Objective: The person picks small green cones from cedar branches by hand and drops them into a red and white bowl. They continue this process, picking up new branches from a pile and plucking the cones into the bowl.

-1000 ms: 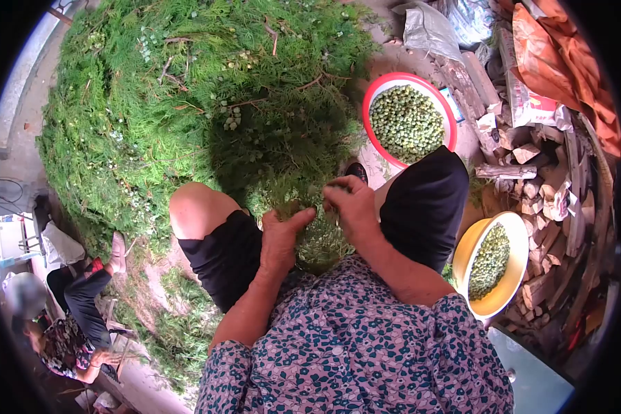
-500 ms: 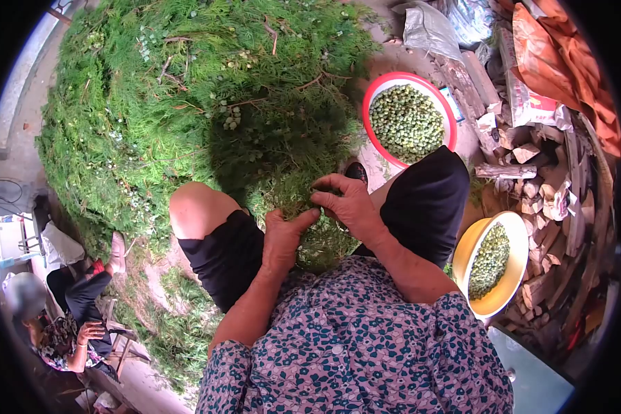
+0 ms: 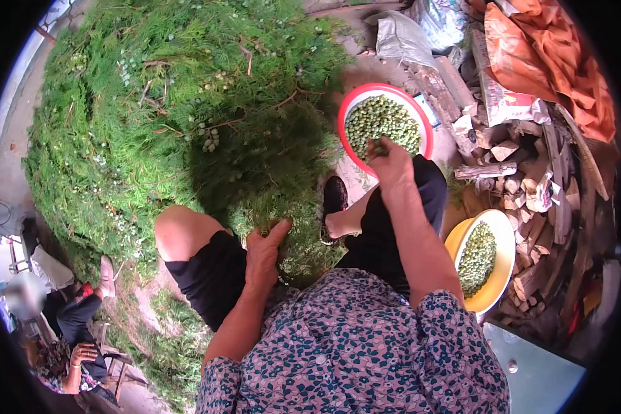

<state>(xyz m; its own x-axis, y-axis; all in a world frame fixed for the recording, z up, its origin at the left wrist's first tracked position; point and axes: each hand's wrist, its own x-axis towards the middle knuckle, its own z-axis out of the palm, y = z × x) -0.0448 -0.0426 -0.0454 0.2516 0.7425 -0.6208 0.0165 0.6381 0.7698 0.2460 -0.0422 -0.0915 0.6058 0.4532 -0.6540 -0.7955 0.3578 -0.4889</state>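
My right hand (image 3: 389, 163) is over the near edge of a red-rimmed white basin (image 3: 426, 124) that holds many small green cones (image 3: 383, 119). Its fingers are bent together at the cones; whatever they hold is too small to make out. My left hand (image 3: 265, 257) rests between the knees on a green conifer sprig (image 3: 300, 252), thumb stretched out and the other fingers curled around the foliage. A large heap of cut green branches (image 3: 131, 131) spreads in front, with a dark shadow over its near part.
A yellow basin (image 3: 505, 265) with more green cones stands at the right, beside split firewood (image 3: 531, 276). Sacks (image 3: 403, 41) and an orange cloth (image 3: 524, 48) lie at the upper right. Another person (image 3: 76, 331) sits at the lower left. A grey-blue box (image 3: 531, 366) is at the lower right.
My right hand has left my left hand and reached forward and right to the red-rimmed basin. My left hand stays between the knees. The view has shifted slightly.
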